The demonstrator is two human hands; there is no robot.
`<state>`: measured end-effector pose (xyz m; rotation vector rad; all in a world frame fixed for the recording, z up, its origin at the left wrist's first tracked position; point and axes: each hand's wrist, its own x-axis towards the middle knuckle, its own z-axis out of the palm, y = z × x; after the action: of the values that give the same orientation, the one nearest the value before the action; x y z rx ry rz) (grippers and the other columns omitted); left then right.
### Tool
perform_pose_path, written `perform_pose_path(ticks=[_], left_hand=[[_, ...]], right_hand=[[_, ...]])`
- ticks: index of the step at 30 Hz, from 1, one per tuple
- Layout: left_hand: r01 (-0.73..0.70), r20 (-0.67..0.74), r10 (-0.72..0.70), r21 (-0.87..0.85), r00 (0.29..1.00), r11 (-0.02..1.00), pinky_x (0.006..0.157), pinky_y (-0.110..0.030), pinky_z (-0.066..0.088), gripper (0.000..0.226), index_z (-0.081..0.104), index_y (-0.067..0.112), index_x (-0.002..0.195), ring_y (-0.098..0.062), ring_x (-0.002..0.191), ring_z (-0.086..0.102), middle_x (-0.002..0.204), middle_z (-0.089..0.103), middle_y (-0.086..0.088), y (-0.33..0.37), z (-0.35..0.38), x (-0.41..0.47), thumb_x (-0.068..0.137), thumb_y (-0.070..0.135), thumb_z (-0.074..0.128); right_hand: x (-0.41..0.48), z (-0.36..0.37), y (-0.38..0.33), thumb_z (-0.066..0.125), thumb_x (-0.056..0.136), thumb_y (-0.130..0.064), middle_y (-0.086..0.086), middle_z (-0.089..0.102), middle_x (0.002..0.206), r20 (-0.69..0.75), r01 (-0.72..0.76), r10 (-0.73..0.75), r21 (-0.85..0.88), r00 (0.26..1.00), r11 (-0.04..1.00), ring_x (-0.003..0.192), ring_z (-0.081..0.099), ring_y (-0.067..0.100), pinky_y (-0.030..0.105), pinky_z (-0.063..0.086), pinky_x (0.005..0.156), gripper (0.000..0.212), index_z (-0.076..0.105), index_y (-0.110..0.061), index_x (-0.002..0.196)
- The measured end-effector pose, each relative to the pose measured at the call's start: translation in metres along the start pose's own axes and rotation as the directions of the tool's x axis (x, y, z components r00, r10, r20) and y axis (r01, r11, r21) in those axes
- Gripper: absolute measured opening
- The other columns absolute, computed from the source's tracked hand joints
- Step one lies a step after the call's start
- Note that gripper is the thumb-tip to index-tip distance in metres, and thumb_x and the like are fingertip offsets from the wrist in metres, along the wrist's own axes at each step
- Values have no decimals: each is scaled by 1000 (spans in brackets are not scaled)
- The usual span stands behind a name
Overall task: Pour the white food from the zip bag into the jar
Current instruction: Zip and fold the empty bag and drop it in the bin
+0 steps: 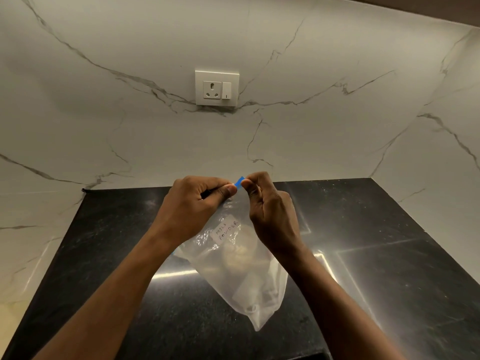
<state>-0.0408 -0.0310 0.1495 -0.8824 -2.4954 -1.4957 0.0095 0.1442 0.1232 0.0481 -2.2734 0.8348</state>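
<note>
Black counter point(104, 255) meets a veined marble wall point(130, 131) — above it the left hand point(192, 203) pinches the blue top strip point(239, 181) of the zip bag point(233, 279), which hangs labelled "MILK POWDER" between both wrists, while the right hand point(270, 211) pinches that strip too.

Black speckled stone counter point(109, 255), glossy, streaked with light reflections

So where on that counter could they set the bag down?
Bare black counter lies left of the left hand, up to the marble wall, and right of the right hand. The middle is crowded: both hands pinch the zip bag there, hiding what lies behind.
</note>
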Motion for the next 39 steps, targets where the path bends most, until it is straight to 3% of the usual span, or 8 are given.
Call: perform_pose_path(ticks=[12,15,18,21,24,29,33,39], left_hand=[[115,-46,-129,-237,991,965,67,-26,64,11,83,37,94,-18,85,77,90,82,9,-7,1,-7,91,41,73],[250,56,-346,-798,937,548,85,-40,65,57,73,22,126,-26,111,76,122,79,-4,-16,1,-12,82,58,75],[340,326,-227,-940,918,27,116,-63,42,97,48,10,154,-43,141,54,153,56,-21,-23,17,-37,81,71,67],[401,378,-218,-914,900,69,99,-61,56,80,58,15,147,-44,129,64,144,64,-23,-13,48,-55,82,56,77],[384,349,-340,-922,873,39,84,-52,62,47,69,19,137,-38,111,75,132,72,-20,-7,57,-52,96,40,64],[383,372,-379,-923,847,-50,108,-56,52,51,65,16,142,-38,134,62,147,63,-19,-18,43,-51,103,46,54],[431,417,-364,-901,833,-47,107,-54,51,55,69,17,139,-37,134,63,146,65,-17,-21,45,-57,106,54,44],[455,383,-347,-876,856,158,94,-62,58,45,74,24,131,-41,123,69,138,70,-18,-28,44,-64,95,46,58]], right_hand=[[18,-15,16,53,107,-28,-4,51,59,-128,-184,206,162,970,969,50,42,11,35,39,50,17,62,-18,97],[25,-13,19,52,107,-31,-6,55,64,-162,-268,327,304,931,914,54,47,5,30,41,50,21,61,-20,92],[29,-4,22,52,107,-30,-3,62,69,-117,-384,485,466,867,798,54,54,6,26,43,49,20,62,-22,91],[25,9,17,51,107,-24,-2,68,80,-93,-442,521,418,848,794,62,61,6,32,50,58,10,61,-22,107],[10,15,9,50,107,-27,1,62,132,-41,-387,412,271,910,881,115,63,13,40,55,97,34,49,-24,140],[-51,18,-4,25,105,-61,-9,5,174,295,113,-70,-132,953,985,161,1,14,54,6,126,61,16,-41,162],[-82,22,4,12,103,-66,-17,-22,170,545,139,-33,-154,838,978,157,-22,8,65,-6,125,66,-9,-45,161],[-38,-4,15,45,103,-54,-2,34,167,167,-140,142,-23,976,990,154,25,14,48,26,125,59,40,-28,156]])
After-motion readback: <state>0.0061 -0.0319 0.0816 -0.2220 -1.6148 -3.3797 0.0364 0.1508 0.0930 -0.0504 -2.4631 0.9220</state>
